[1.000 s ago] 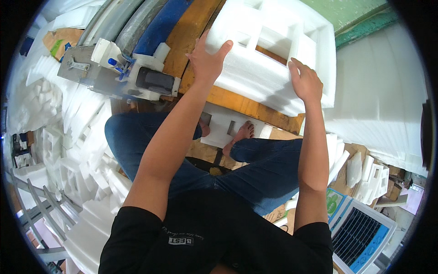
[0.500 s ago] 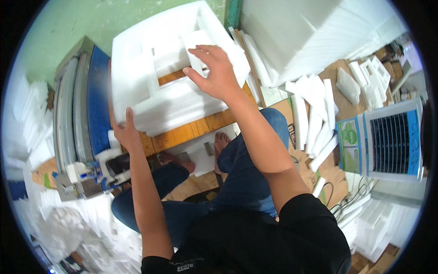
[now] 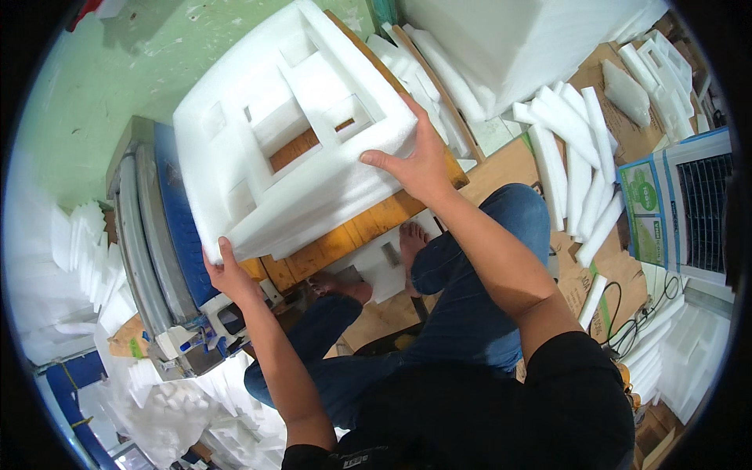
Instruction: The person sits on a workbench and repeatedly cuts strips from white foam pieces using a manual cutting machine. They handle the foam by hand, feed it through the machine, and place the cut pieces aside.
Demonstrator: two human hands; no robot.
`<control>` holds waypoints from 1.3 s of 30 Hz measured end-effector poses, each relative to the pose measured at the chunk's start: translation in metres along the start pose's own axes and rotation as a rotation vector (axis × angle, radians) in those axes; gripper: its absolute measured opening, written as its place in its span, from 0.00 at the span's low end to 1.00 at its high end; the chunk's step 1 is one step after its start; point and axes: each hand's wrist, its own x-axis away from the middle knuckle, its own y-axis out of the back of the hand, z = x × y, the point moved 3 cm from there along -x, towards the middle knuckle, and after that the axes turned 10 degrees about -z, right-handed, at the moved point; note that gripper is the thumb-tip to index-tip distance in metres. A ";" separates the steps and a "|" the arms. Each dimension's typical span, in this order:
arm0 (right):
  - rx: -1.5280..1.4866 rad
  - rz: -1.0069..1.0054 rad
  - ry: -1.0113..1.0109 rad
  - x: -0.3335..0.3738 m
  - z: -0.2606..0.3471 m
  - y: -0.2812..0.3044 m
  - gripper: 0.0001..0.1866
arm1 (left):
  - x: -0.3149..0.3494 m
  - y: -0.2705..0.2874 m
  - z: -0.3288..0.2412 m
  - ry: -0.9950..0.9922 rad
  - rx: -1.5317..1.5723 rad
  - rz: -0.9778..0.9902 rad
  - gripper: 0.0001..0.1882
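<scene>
In front of me a big white foam packing insert (image 3: 313, 192) rests on a wooden table (image 3: 345, 239), its near side tilted a little. Cut-out pockets and slots run through it, and the wood shows through the middle opening. At its near left corner my left hand (image 3: 229, 278) grips the edge, thumb up on the side face. My right hand (image 3: 419, 160) is closed round the near right corner, the thumb lying along the near face and the other fingers partly hidden behind the foam.
Left of the table stands a machine with grey rollers (image 3: 153, 235) and a blue panel (image 3: 178, 211). White foam strips (image 3: 576, 149) lie on cardboard at the right, near a blue-and-white air cooler (image 3: 681, 207). A large white foam block (image 3: 493, 55) stands at the back. Cables (image 3: 619, 329) trail at the right.
My right hand has come down from above the insert's inner pockets onto its near right corner and gripped it. The left hand stays on the left corner. The whole view has shifted.
</scene>
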 end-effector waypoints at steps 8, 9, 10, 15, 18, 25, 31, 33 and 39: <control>0.049 -0.048 0.128 -0.003 -0.014 0.000 0.59 | 0.004 -0.004 -0.004 -0.027 -0.010 -0.023 0.35; 0.034 -0.042 0.115 -0.002 -0.014 -0.001 0.60 | 0.005 -0.003 -0.003 -0.024 -0.029 -0.038 0.34; 0.014 -0.045 0.104 -0.001 -0.014 -0.004 0.60 | 0.005 -0.002 -0.005 -0.023 -0.047 -0.057 0.34; -0.011 -0.095 0.094 0.006 -0.017 -0.009 0.62 | 0.007 -0.004 -0.004 -0.036 -0.028 -0.018 0.33; 0.003 -0.115 0.101 0.007 -0.015 -0.013 0.62 | 0.006 -0.003 0.000 -0.070 -0.063 -0.023 0.33; -0.016 -0.121 0.077 0.008 -0.013 -0.015 0.60 | 0.010 -0.005 -0.003 -0.120 -0.099 -0.062 0.31; -0.058 -0.133 0.106 0.007 -0.012 -0.013 0.52 | 0.008 -0.006 0.001 -0.124 -0.002 -0.030 0.28; -0.069 -0.153 0.106 0.006 -0.013 -0.014 0.47 | 0.009 -0.007 0.000 -0.121 0.031 -0.015 0.27; -0.063 -0.190 0.067 0.006 -0.026 -0.015 0.45 | 0.006 -0.002 0.006 -0.159 -0.051 -0.050 0.26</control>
